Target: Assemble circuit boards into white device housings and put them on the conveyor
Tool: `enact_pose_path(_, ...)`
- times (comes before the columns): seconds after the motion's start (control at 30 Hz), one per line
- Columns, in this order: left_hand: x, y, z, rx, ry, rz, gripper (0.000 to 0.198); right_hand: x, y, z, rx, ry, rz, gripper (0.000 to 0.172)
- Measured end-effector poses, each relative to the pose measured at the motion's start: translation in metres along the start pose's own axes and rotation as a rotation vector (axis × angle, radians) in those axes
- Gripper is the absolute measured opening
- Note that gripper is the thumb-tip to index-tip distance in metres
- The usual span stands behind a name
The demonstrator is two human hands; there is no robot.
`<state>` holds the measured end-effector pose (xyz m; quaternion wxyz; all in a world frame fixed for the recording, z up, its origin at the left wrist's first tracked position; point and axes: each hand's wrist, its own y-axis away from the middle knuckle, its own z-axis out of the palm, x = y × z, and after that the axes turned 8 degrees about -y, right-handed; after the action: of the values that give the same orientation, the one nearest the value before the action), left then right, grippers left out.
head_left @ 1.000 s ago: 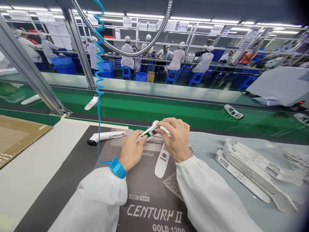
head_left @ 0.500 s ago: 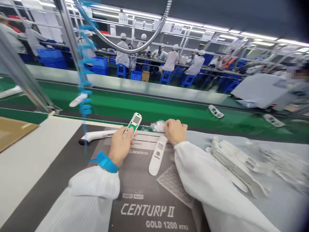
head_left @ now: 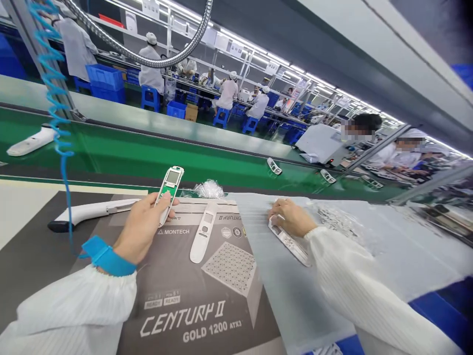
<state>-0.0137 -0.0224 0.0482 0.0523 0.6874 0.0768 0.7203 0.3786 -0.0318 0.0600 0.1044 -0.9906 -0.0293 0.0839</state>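
Observation:
My left hand (head_left: 142,224) grips a white thermometer-like housing (head_left: 170,186), its small grey screen and green circuit board facing up. On the pale foam sheet (head_left: 269,291) to the right, my right hand (head_left: 291,217) has its fingers curled over the far end of a slim white plastic shell (head_left: 293,246). Between the hands a white front cover (head_left: 202,236) with cut-out windows lies flat on the printed dark box (head_left: 177,276). A white handle piece (head_left: 92,212) with a black end rests beyond my left wrist.
Crumpled clear plastic (head_left: 209,189) sits at the box's far edge. Behind runs a green conveyor (head_left: 221,170) carrying several white parts. Small white pieces (head_left: 338,219) lie in clear bags on the right. A coiled blue cord (head_left: 55,98) hangs at left. Co-workers sit farther back.
My right hand has gone from beside the crumpled plastic to the white shell on the foam sheet. My left hand keeps the housing. The view has swung right.

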Motion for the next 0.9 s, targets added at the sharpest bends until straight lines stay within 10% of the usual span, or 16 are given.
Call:
enact_pose_path(0.3,0.0,0.008,0.008,-0.101,-0.112,0.151,0.047,-0.079,-0.024,-0.038,-0.194,-0.805,0.19,0.035)
enact_pose_path(0.57,-0.018,0.003,0.01,-0.14,-0.259,0.416,0.034,-0.203,-0.028,0.045,-0.254,-1.641,0.055,0.047)
enact_pose_path(0.9,-0.014,0.009,0.01,-0.154,-0.343,0.371,0.031,-0.199,-0.019,0.067,-0.129,-1.695,0.017,0.052)
